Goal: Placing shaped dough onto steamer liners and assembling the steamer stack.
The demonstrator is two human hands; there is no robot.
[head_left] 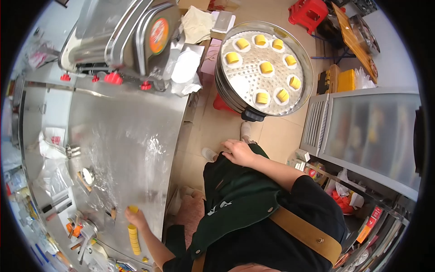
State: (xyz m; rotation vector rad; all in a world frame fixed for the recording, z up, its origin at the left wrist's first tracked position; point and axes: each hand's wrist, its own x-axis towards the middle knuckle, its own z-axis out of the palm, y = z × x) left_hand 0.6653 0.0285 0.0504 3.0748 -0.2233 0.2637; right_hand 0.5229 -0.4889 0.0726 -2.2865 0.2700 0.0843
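My left hand [137,217] is closed on a short yellow dough piece [133,209] at the lower part of the steel worktable [122,131]. Just below it lies a row of cut yellow pieces [133,239], with white flour smeared on the steel nearby. My right hand [238,152] rests at the front of my dark green apron [240,197], fingers loosely bent and apart, holding nothing that I can see. Ahead of it stands a round steel steamer [219,81] with several yellow pieces [266,67] on white paper rounds spread over its perforated tray.
A steel machine [108,36] with red knobs occupies the table's far end, beside white papers [186,68]. A red stool [308,13] stands at the back. A frosted-glass cabinet [367,136] is on the right, with cluttered shelves below. Tools and bags line the left side.
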